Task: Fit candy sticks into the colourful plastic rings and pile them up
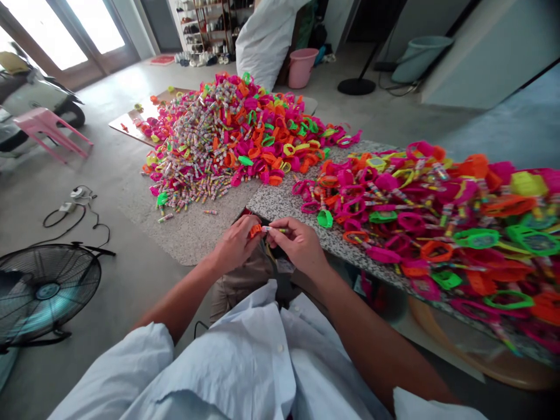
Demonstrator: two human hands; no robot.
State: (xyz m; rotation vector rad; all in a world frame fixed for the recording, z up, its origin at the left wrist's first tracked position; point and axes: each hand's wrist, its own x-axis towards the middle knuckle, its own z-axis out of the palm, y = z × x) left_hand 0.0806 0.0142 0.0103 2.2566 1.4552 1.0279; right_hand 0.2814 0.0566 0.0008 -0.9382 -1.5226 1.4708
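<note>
I see a person in a pale blue, woven-looking shirt (236,361), creased and loose, with a small round, light button (280,348) on its front strip. The hem parts into two flaps over brownish trousers (240,286). The left sleeve (142,353) ends near the elbow; the right sleeve (431,405) shows only its edge, near right. Left hand (236,242) and right hand (300,242) are bare.

The only view looks out from head height, facing forward and steeply down, wide enough to stretch things towards the frame's edges; the wearer's shirt (245,356) looms close along the bottom, the left hand (238,240) and right hand (303,244) sit near mid-frame, and the shoe rack (203,26) stands far off at top centre
</note>
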